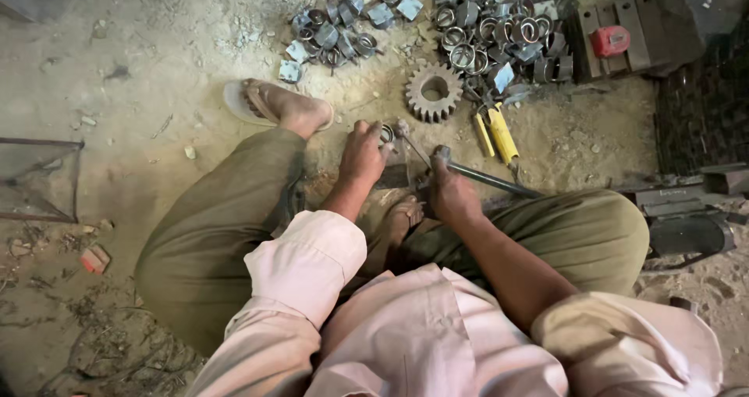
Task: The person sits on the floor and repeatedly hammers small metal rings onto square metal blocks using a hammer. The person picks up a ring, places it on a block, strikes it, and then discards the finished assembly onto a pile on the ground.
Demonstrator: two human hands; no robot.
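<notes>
I sit on a dusty floor with my knees spread. My left hand [363, 152] presses down on a small metal ring part [386, 134] lying on the ground between my feet. Gripped in my right hand [448, 190] is a long steel bar tool [490, 180], whose shaft runs off to the right over my right knee. A thin metal rod [412, 143] slants between the two hands, touching the ring part. What lies under my palms is hidden.
A toothed gear [434, 92] lies just beyond my hands. Behind it sit heaps of metal rings and small plates [499, 38] and a second heap [335, 26]. Yellow-handled pliers [497, 131] lie to the right. A red-topped block [609, 39] and a metal frame [39, 178] stand at the sides.
</notes>
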